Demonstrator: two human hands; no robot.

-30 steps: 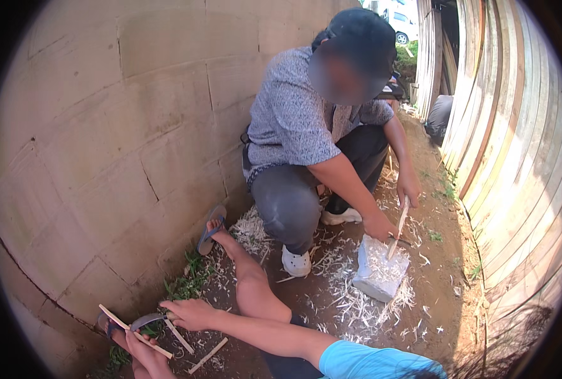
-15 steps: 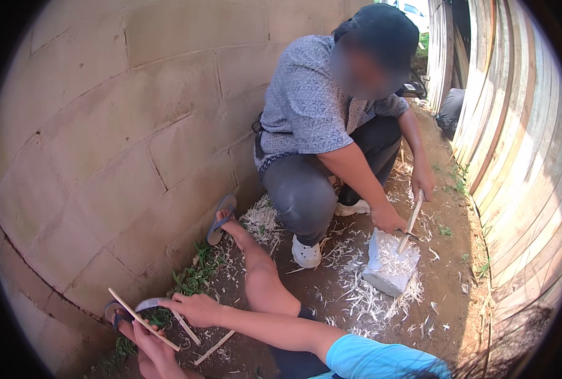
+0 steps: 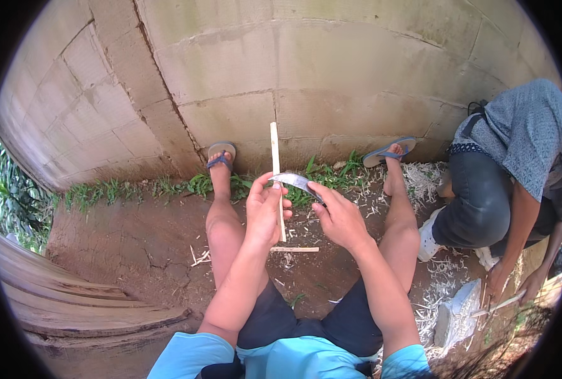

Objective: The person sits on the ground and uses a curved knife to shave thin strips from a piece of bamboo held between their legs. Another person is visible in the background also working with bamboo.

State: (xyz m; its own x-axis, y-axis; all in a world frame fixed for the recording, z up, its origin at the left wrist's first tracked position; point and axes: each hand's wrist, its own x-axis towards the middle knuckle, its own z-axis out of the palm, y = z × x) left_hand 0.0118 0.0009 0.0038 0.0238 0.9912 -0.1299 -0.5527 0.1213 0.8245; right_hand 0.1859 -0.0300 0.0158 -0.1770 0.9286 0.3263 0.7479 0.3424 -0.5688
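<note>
My left hand [image 3: 265, 213] is closed round a thin, pale wooden stick [image 3: 275, 148] that stands nearly upright in front of me. My right hand [image 3: 342, 219] grips a curved knife [image 3: 297, 180], its handle mostly hidden in the fingers. The blade arcs leftward, and its tip end lies across the stick just above my left fingers. Whether the edge bites into the wood cannot be made out. A second pale stick [image 3: 295, 249] rests on the ground below my hands, between my bare legs.
At the right a person [image 3: 483, 202] squats, holding another stick at a pale block [image 3: 457, 312] among wood shavings [image 3: 429, 309]. A block wall [image 3: 357, 76] rises ahead, with grass [image 3: 199, 184] along its foot. Weathered boards [image 3: 66, 303] stand at the lower left.
My view has swung left, so the wall now faces me and the other person sits at the right edge. My hands still hold the stick and the curved knife.
</note>
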